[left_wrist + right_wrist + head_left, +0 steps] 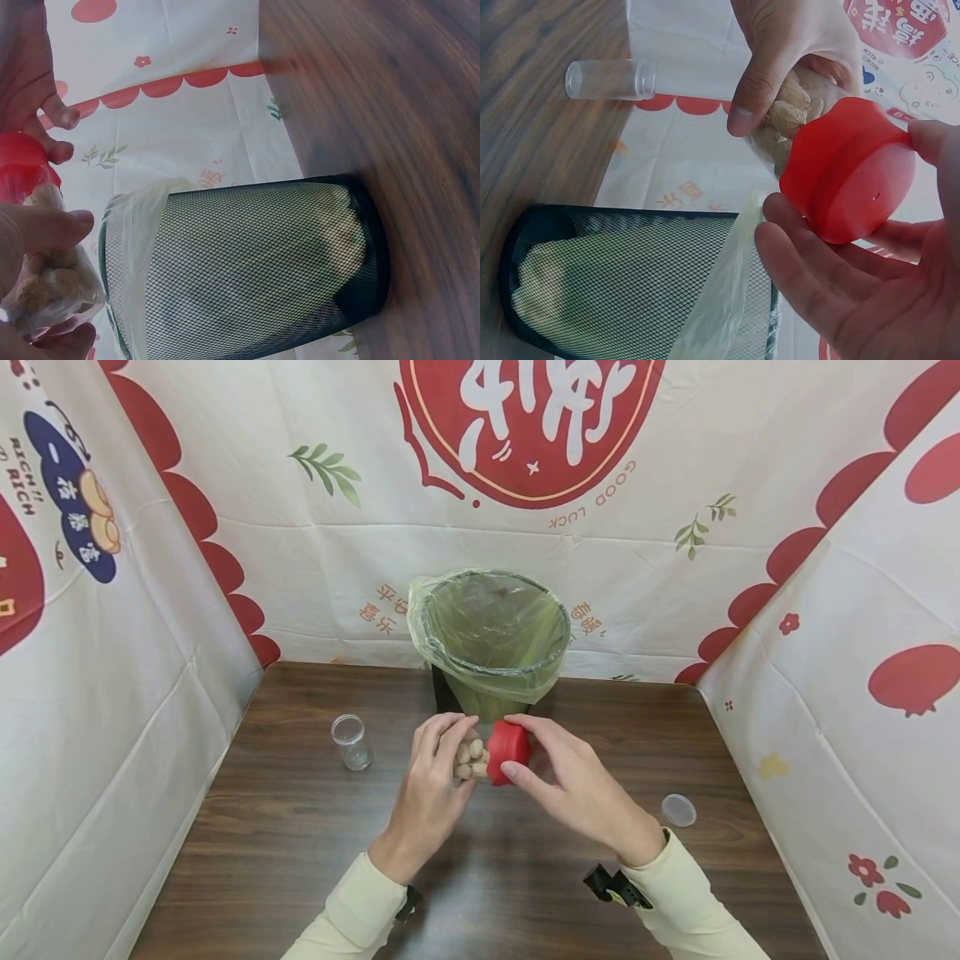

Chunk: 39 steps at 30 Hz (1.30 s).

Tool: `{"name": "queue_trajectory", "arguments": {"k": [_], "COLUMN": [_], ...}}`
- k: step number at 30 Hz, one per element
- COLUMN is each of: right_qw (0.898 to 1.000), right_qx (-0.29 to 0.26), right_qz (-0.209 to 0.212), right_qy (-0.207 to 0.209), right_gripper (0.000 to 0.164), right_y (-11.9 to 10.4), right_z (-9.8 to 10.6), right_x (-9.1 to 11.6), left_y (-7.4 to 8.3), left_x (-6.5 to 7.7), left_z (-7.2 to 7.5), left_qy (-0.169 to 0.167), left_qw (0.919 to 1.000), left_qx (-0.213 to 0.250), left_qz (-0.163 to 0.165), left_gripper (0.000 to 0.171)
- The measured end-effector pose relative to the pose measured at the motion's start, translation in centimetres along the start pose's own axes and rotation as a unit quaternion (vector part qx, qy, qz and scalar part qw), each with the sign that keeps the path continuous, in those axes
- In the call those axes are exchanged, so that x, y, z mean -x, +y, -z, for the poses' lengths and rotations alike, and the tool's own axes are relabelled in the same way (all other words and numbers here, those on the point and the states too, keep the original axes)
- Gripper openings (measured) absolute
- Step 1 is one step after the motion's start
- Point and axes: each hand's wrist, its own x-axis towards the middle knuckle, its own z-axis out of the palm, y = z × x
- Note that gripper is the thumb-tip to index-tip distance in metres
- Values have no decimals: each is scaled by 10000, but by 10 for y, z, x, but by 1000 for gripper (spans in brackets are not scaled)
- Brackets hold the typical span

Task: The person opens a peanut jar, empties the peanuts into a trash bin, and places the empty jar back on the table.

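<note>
One clear jar (471, 762) | gripped between left fingers (450, 741) | red lid (507, 753) gripped between right fingers (538, 727)

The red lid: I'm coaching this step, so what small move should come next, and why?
Probably a small twist to loosen the red lid: it caps the clear jar, the left hand grips that jar, and the right hand holds the lid.

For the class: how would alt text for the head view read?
A person's left hand grips a clear container of tan lumps while the right hand holds its red lid. Behind them stands a bag-lined bin; a clear jar stands at left and a translucent disc lies at right on the brown table.
</note>
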Motion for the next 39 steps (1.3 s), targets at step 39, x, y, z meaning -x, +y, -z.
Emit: {"name": "queue_trajectory", "arguments": {"k": [39], "right_qw": [9987], "right_qx": [361], "right_qz": [329], "right_qy": [117], "right_gripper": [63], "right_y": [1], "right_z": [2], "right_x": [-1], "left_y": [5], "left_x": [-2], "left_z": [3], "left_qy": [-135], "left_qw": [9997], "left_qx": [-192], "left_qz": [55], "left_gripper": [76]}}
